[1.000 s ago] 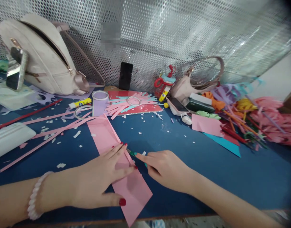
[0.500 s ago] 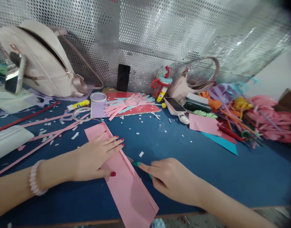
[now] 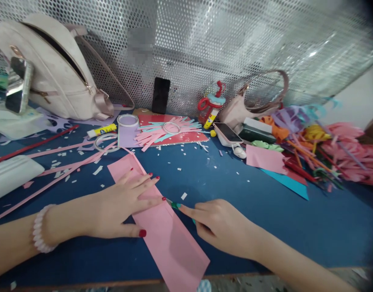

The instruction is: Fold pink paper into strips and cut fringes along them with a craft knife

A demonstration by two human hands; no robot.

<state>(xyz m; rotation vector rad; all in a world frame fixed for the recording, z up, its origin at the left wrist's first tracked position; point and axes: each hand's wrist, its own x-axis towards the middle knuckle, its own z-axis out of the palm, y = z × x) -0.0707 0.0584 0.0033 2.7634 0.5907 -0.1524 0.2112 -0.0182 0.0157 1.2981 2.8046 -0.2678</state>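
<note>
Head view: left hand lies flat, fingers spread, pressing down the pink paper strip on the blue table; it pins rather than grasps. Just right of that hand, at the strip's right edge, the right hand is closed around a thin green-tipped tool, whose point touches the edge beside the left fingertips. What kind of tool it is cannot be told. Judgement: work on the strip looks early to midway; the long edge appears folded or scored along its length, with no cuts visible in it. Strip is long, narrow, flat, uncreased across, running diagonally from beyond the left hand's fingers to the table's near edge. Beyond the hands: pink slivers, tape rolls, fringed paper.
</note>
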